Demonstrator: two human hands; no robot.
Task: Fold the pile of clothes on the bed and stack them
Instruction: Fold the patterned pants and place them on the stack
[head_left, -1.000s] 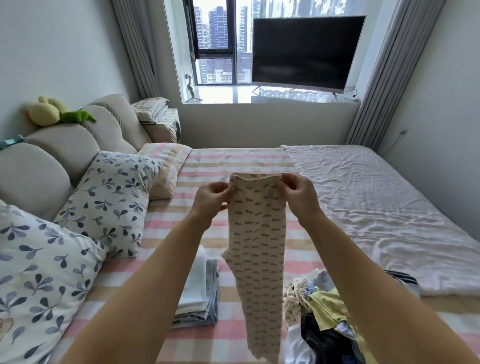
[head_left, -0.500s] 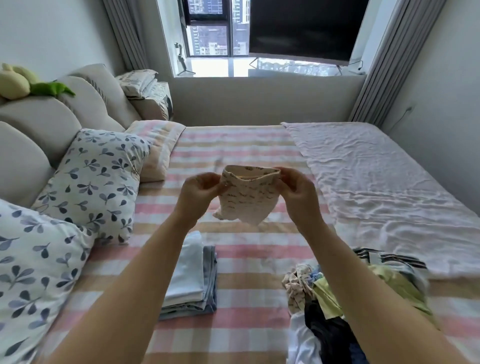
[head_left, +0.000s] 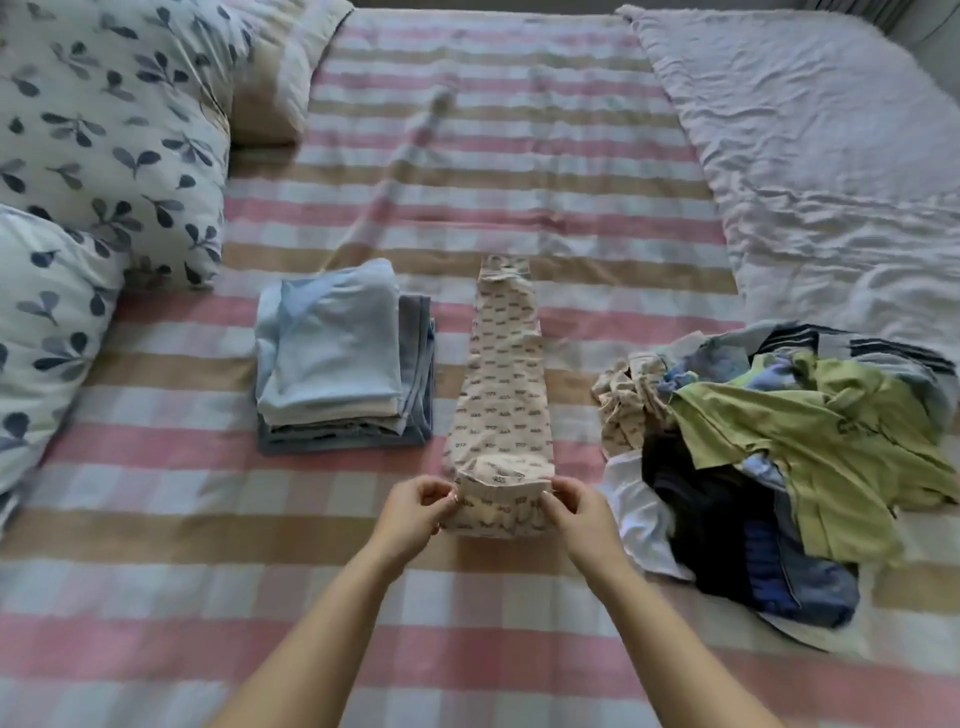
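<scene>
As they pinch the near end of the pants (head_left: 501, 374), the left grip (head_left: 413, 512) and right grip (head_left: 579, 514) hold it on the bed (head_left: 156, 519), between the stack (head_left: 337, 358) and the pile (head_left: 779, 441). An uneven pull could skew the fold. The pants' repeated print is too blurred to read.

Home bedroom, judged from the wide bed (head_left: 519, 156) spread with a pink, tan and white checked sheet. Two leaf-print pillows (head_left: 104, 130) propped at left with a striped pillow (head_left: 275, 67) behind them, crumpled pale quilt (head_left: 831, 156) lying along the right side. Household laundry on the sheet: neat folded stack (head_left: 332, 358) left of centre, loose pile of clothes (head_left: 779, 441) at right, well apart.
</scene>
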